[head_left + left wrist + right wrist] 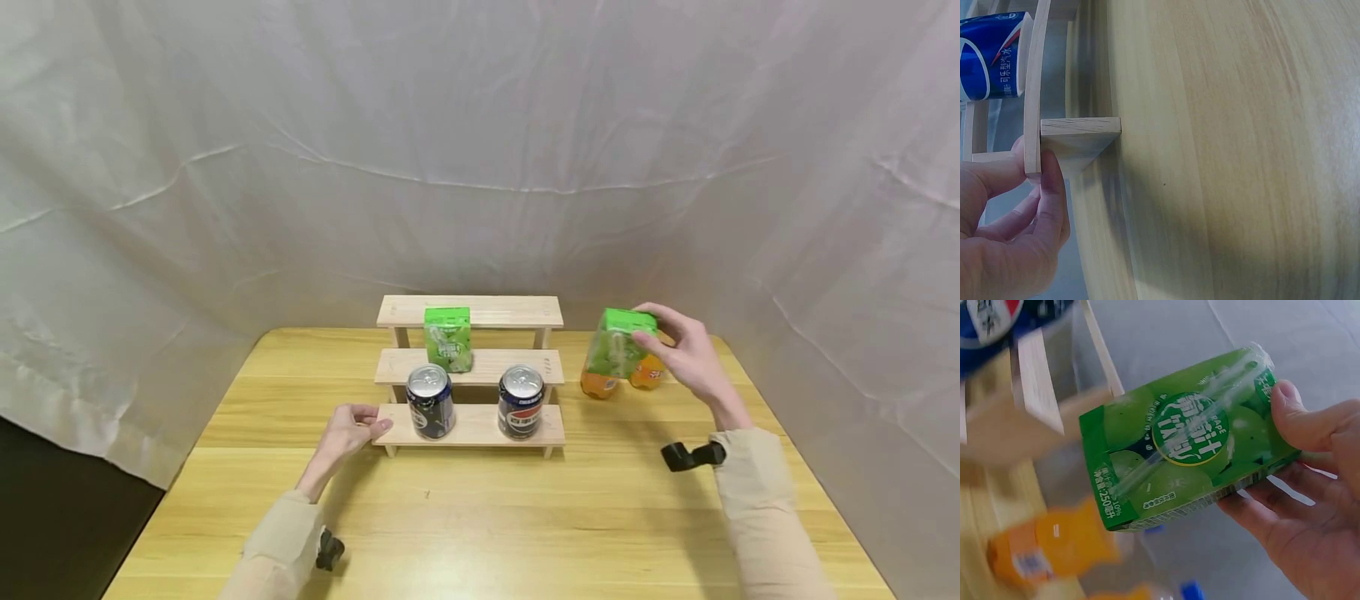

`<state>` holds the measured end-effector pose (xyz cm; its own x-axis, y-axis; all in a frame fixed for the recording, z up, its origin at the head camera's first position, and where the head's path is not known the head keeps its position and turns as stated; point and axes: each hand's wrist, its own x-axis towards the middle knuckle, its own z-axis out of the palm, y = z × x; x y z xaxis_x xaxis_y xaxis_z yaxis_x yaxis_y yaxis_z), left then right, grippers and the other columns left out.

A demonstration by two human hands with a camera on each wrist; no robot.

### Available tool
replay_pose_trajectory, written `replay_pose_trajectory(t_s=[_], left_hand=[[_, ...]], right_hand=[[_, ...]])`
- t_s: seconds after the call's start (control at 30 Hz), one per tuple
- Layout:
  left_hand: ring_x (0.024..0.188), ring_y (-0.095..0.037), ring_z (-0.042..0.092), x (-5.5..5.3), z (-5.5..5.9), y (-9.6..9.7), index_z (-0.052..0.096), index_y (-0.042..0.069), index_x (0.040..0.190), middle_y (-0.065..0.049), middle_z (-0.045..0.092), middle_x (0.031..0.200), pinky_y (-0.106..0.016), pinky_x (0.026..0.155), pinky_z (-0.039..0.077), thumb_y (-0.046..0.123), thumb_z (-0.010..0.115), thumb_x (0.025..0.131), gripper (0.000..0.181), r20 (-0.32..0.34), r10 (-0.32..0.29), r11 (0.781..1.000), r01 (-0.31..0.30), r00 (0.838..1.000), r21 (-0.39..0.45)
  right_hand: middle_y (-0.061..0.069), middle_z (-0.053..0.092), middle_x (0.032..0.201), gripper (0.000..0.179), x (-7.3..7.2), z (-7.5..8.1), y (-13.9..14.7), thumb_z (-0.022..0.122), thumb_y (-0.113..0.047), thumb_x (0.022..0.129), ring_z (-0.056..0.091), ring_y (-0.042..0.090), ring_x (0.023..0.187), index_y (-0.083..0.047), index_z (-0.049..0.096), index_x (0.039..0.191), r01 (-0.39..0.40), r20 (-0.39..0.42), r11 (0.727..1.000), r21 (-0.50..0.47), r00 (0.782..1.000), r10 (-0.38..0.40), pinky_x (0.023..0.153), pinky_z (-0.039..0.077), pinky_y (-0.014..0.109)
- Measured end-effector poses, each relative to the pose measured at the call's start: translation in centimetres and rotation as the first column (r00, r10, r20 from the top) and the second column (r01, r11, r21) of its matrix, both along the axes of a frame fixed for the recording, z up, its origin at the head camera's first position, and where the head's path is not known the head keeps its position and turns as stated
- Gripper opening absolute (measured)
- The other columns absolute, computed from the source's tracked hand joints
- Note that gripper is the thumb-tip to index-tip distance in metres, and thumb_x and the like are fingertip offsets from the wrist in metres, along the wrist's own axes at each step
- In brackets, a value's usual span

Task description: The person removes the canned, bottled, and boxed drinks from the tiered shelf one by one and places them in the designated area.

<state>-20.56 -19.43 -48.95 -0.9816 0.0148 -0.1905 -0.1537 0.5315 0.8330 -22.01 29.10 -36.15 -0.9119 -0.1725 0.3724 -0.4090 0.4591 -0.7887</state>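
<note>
My left hand pinches the left end of the lowest board of a three-step wooden shelf. In the left wrist view the thumb and fingers lie on opposite faces of that board. Raised over the table to the right of the shelf, a green grape juice box is held by my right hand. The right wrist view shows the thumb on one end of the juice box and fingers beneath it. A second green juice box stands on the middle step, left of centre.
Two dark blue Pepsi cans, one left and one right, stand on the lowest step. Two orange drink bottles stand behind the held box, partly hidden. A pale cloth hangs behind the wooden table.
</note>
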Motion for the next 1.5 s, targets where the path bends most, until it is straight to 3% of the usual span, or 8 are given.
replay_pose_trajectory(t_s=[0.37, 0.57, 0.87, 1.03, 1.13, 1.27, 1.4, 1.5], left_hand=[[0.093, -0.026, 0.067, 0.1, -0.2, -0.1, 0.059, -0.016, 0.124, -0.03, 0.067, 0.112, -0.033, 0.08, 0.058, 0.016, 0.073, 0.091, 0.048, 0.008, 0.002, 1.0, -0.002, 1.0, 0.004], [0.094, -0.028, 0.067, 0.0, -0.1, 0.1, 0.059, -0.016, 0.123, -0.031, 0.067, 0.113, -0.034, 0.082, 0.059, 0.015, 0.072, 0.091, 0.047, 0.01, 0.003, 1.0, -0.004, 1.0, 0.016], [0.094, -0.028, 0.067, -0.2, 0.0, 0.3, 0.059, -0.016, 0.124, -0.03, 0.067, 0.112, -0.033, 0.082, 0.058, 0.015, 0.073, 0.091, 0.048, 0.008, 0.001, 1.0, -0.001, 1.0, -0.004], [0.093, -0.027, 0.067, -0.2, -0.1, 0.3, 0.059, -0.016, 0.123, -0.03, 0.067, 0.112, -0.033, 0.082, 0.058, 0.015, 0.072, 0.091, 0.046, 0.008, 0.009, 1.0, -0.009, 1.0, 0.006], [0.093, -0.027, 0.067, -0.2, -0.2, 0.2, 0.059, -0.016, 0.123, -0.029, 0.068, 0.111, -0.031, 0.081, 0.058, 0.014, 0.072, 0.091, 0.046, 0.007, 0.01, 1.0, -0.011, 1.0, 0.013], [0.093, -0.027, 0.066, -0.1, -0.2, 0.0, 0.059, -0.016, 0.123, -0.03, 0.067, 0.111, -0.031, 0.079, 0.058, 0.015, 0.072, 0.091, 0.047, 0.003, 0.005, 1.0, -0.005, 1.0, 0.012], [0.094, -0.027, 0.066, 0.0, -0.2, -0.1, 0.059, -0.016, 0.123, -0.03, 0.067, 0.111, -0.031, 0.08, 0.058, 0.015, 0.072, 0.091, 0.047, 0.001, 0.003, 1.0, -0.003, 1.0, 0.013], [0.094, -0.027, 0.066, -0.1, -0.2, -0.1, 0.059, -0.017, 0.123, -0.03, 0.067, 0.111, -0.032, 0.08, 0.058, 0.015, 0.072, 0.091, 0.047, -0.004, 0.0, 1.0, 0.0, 1.0, 0.013]], right_hand=[[-0.025, 0.056, 0.112, 0.039, 1.1, -6.1, 7.6, 0.059, -0.014, 0.101, 0.054, -0.018, 0.104, 0.006, 0.054, 0.134, 0.066, 0.1, 0.991, 0.112, 0.992, -0.078, 0.077, 0.05, 0.008], [-0.028, 0.057, 0.11, 0.04, 1.0, -9.8, 9.7, 0.061, -0.013, 0.1, 0.054, -0.019, 0.102, 0.009, 0.053, 0.133, 0.09, 0.138, 0.993, 0.073, 0.985, -0.1, 0.078, 0.051, 0.007], [-0.027, 0.061, 0.109, 0.041, 1.2, -12.1, 11.5, 0.061, -0.012, 0.1, 0.06, -0.01, 0.097, 0.009, 0.052, 0.134, 0.11, 0.172, 0.993, 0.038, 0.978, -0.115, 0.078, 0.052, 0.01], [-0.027, 0.062, 0.109, 0.042, 1.1, -12.0, 11.8, 0.061, -0.016, 0.101, 0.06, -0.009, 0.098, 0.006, 0.052, 0.136, 0.099, 0.201, 0.994, 0.035, 0.974, -0.104, 0.078, 0.053, 0.011], [-0.021, 0.06, 0.121, 0.046, 1.1, -11.1, 11.4, 0.06, -0.017, 0.101, 0.053, -0.013, 0.111, 0.006, 0.049, 0.14, 0.08, 0.2, 0.996, 0.034, 0.976, -0.086, 0.09, 0.049, 0.007], [0.007, 0.056, 0.141, 0.05, 0.6, -8.6, 9.3, 0.062, -0.019, 0.101, 0.04, -0.015, 0.127, 0.006, 0.049, 0.142, 0.087, 0.121, 0.994, 0.065, 0.988, -0.094, 0.105, 0.031, -0.002], [0.0, 0.06, 0.136, 0.045, -0.2, -5.2, 5.1, 0.064, -0.012, 0.098, 0.044, -0.013, 0.126, 0.006, 0.053, 0.138, 0.049, 0.009, 0.996, 0.071, 0.999, -0.05, 0.105, 0.032, -0.001], [0.001, 0.063, 0.134, 0.042, -0.8, -3.1, 1.3, 0.065, -0.007, 0.097, 0.054, 0.001, 0.126, 0.005, 0.055, 0.136, 0.001, -0.038, 0.996, 0.09, 0.999, 0.002, 0.109, 0.04, 0.01]])
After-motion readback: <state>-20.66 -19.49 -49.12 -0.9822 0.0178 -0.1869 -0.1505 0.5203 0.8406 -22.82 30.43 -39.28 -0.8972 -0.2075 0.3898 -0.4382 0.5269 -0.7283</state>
